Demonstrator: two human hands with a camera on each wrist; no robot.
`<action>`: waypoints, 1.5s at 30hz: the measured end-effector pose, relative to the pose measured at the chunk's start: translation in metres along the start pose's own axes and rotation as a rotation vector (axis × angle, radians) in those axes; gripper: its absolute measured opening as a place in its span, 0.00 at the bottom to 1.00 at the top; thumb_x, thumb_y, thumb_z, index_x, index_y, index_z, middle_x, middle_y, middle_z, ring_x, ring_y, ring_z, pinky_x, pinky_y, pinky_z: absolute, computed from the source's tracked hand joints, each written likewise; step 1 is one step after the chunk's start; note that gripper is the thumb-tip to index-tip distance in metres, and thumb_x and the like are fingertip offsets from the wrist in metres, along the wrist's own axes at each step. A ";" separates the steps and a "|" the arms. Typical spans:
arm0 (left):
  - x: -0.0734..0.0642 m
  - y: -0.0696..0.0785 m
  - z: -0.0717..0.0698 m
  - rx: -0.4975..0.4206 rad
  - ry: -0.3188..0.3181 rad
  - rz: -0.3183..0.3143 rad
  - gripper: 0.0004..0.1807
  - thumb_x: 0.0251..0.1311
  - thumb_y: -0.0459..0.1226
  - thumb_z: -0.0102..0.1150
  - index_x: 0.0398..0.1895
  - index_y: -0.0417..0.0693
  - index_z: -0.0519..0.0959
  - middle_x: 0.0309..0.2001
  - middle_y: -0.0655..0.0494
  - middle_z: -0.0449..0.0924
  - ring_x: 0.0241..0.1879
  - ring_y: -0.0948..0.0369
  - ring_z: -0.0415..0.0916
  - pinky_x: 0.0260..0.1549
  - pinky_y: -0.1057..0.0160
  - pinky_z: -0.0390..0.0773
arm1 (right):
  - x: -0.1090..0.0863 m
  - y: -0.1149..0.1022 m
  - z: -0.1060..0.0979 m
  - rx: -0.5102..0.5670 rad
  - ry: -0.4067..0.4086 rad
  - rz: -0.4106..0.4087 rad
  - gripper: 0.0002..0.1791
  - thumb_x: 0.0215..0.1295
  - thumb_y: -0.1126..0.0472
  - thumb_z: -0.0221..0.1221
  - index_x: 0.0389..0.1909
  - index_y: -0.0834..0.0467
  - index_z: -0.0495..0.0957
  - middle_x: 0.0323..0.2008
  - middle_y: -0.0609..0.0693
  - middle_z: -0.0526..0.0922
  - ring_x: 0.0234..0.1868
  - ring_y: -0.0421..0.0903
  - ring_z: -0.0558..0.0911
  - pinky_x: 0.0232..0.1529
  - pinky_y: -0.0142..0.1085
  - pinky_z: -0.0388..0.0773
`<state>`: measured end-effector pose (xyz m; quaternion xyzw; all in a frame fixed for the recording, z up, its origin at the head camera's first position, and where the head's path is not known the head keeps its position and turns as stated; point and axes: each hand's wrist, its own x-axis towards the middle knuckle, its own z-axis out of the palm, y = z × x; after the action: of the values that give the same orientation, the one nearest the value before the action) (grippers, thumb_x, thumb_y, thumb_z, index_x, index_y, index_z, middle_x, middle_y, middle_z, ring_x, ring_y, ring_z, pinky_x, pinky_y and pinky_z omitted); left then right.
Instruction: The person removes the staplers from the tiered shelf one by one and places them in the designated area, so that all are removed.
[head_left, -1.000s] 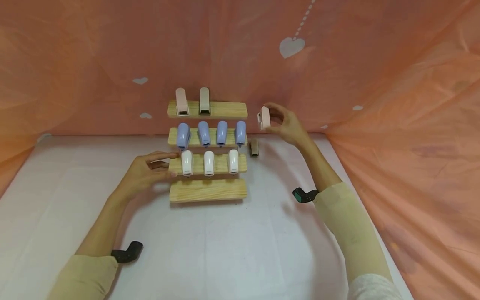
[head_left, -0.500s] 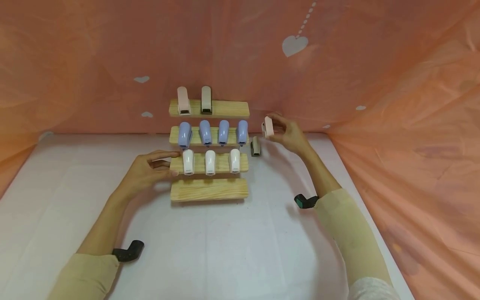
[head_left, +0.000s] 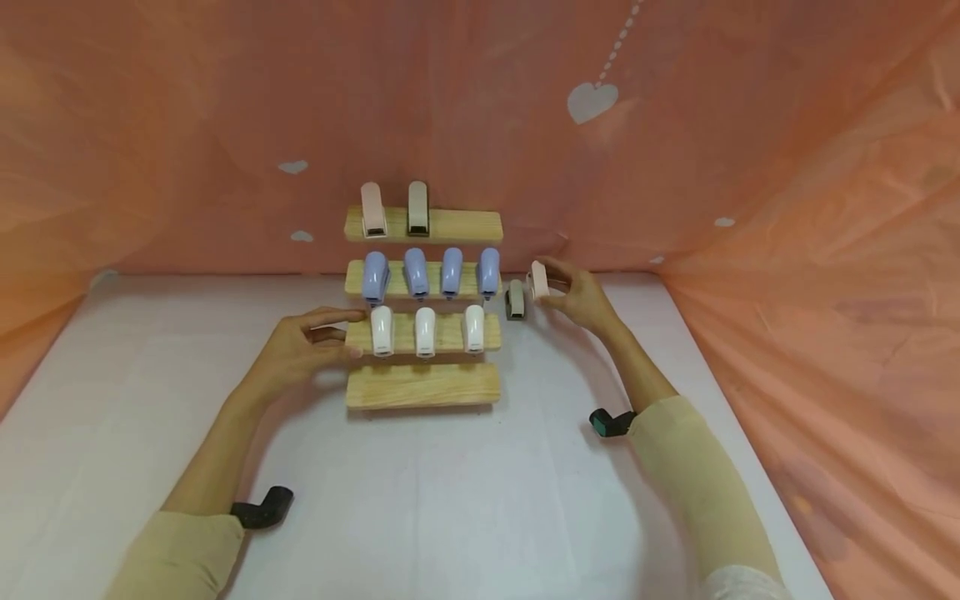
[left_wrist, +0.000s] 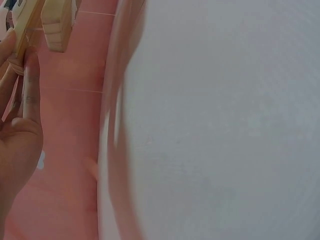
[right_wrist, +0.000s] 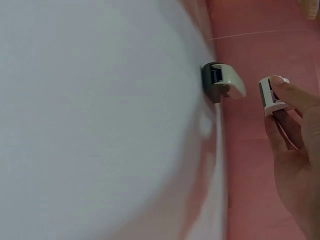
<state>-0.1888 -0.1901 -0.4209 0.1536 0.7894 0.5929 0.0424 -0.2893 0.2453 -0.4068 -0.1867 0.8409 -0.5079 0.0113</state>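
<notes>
My left hand (head_left: 295, 348) grips the left end of a tiered wooden rack (head_left: 480, 331) at the tier with the white staplers; in the left wrist view, fingers and thumb lie on either side of the board's end (left_wrist: 21, 55). Right of the rack, my right hand (head_left: 583, 300) pinches a small pink stapler (head_left: 538, 282) between thumb and fingers. The right wrist view shows this pink stapler (right_wrist: 270, 96) apart from a grey-green stapler (right_wrist: 227, 82) with a dark base. That grey-green stapler (head_left: 515, 300) stands on the table beside the rack.
The top tier bears a pink stapler (head_left: 372, 208) and a grey-green one (head_left: 418, 207). Several purple staplers (head_left: 416, 271) line the second tier, and three white ones (head_left: 425, 332) the third. The lowest board (head_left: 423, 386) is bare. An orange-pink cloth (head_left: 487, 100) hangs behind the white table (head_left: 450, 500).
My right hand has lowered the pink stapler toward the table, near the grey-green one beside the rack. My left hand keeps its place at the rack's end.
</notes>
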 end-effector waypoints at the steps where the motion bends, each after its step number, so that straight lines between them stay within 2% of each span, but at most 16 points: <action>1: 0.000 0.000 0.000 0.002 -0.001 -0.005 0.29 0.54 0.35 0.74 0.61 0.40 0.78 0.57 0.52 0.77 0.46 0.65 0.81 0.44 0.68 0.81 | -0.001 0.002 0.001 0.005 0.003 0.009 0.39 0.57 0.76 0.67 0.70 0.65 0.66 0.64 0.66 0.72 0.64 0.61 0.74 0.64 0.45 0.72; 7: 0.000 0.001 0.001 0.034 0.002 -0.036 0.30 0.54 0.38 0.75 0.61 0.45 0.79 0.58 0.52 0.78 0.47 0.64 0.81 0.45 0.70 0.80 | -0.005 0.009 0.006 0.058 0.023 0.054 0.39 0.57 0.78 0.66 0.71 0.67 0.64 0.63 0.69 0.71 0.65 0.63 0.72 0.65 0.46 0.71; 12: 0.000 0.000 0.001 0.032 0.004 -0.034 0.30 0.54 0.38 0.75 0.61 0.45 0.79 0.58 0.54 0.78 0.47 0.64 0.81 0.45 0.69 0.80 | -0.012 -0.006 0.009 0.048 -0.018 0.088 0.39 0.57 0.79 0.65 0.70 0.72 0.62 0.63 0.72 0.70 0.65 0.66 0.71 0.64 0.48 0.71; 14: 0.000 0.000 0.001 0.033 0.002 -0.035 0.29 0.54 0.38 0.75 0.61 0.45 0.79 0.58 0.54 0.78 0.47 0.64 0.81 0.45 0.69 0.80 | -0.012 -0.002 0.010 0.035 -0.027 0.100 0.40 0.57 0.79 0.65 0.70 0.72 0.60 0.64 0.72 0.69 0.65 0.66 0.71 0.63 0.48 0.72; 19: -0.001 0.000 0.001 0.043 0.001 -0.038 0.29 0.55 0.39 0.75 0.61 0.46 0.79 0.59 0.51 0.77 0.47 0.63 0.81 0.45 0.69 0.80 | -0.005 0.025 0.014 0.003 -0.012 0.114 0.41 0.56 0.75 0.68 0.71 0.66 0.63 0.64 0.68 0.72 0.64 0.61 0.73 0.63 0.47 0.72; 24: -0.001 -0.001 0.002 0.034 0.002 -0.029 0.29 0.55 0.38 0.75 0.61 0.45 0.79 0.59 0.52 0.77 0.46 0.63 0.81 0.45 0.69 0.80 | -0.005 0.030 0.016 -0.025 -0.010 0.100 0.39 0.55 0.74 0.69 0.69 0.65 0.67 0.62 0.66 0.75 0.62 0.61 0.75 0.62 0.48 0.73; 29: -0.002 -0.001 0.002 0.021 0.000 -0.015 0.28 0.54 0.37 0.74 0.60 0.44 0.79 0.58 0.54 0.77 0.46 0.63 0.81 0.45 0.70 0.80 | -0.004 0.036 0.018 -0.061 -0.011 0.121 0.37 0.56 0.71 0.70 0.68 0.63 0.69 0.61 0.64 0.76 0.61 0.59 0.77 0.60 0.48 0.75; 38: -0.002 0.000 0.002 0.015 -0.003 -0.020 0.29 0.55 0.37 0.74 0.61 0.44 0.79 0.58 0.54 0.77 0.46 0.63 0.81 0.45 0.69 0.81 | -0.001 0.042 0.022 -0.032 0.001 0.135 0.38 0.55 0.72 0.71 0.68 0.63 0.68 0.59 0.65 0.76 0.59 0.60 0.78 0.60 0.48 0.75; 45: -0.002 -0.002 0.001 0.023 0.010 -0.036 0.29 0.55 0.38 0.74 0.61 0.45 0.79 0.59 0.53 0.77 0.47 0.63 0.81 0.46 0.69 0.80 | 0.000 0.043 0.025 -0.005 0.004 0.122 0.40 0.54 0.72 0.71 0.69 0.64 0.66 0.61 0.66 0.73 0.60 0.61 0.76 0.62 0.48 0.73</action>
<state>-0.1867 -0.1904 -0.4228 0.1369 0.7989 0.5838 0.0473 -0.2971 0.2418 -0.4563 -0.1340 0.8521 -0.5044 0.0399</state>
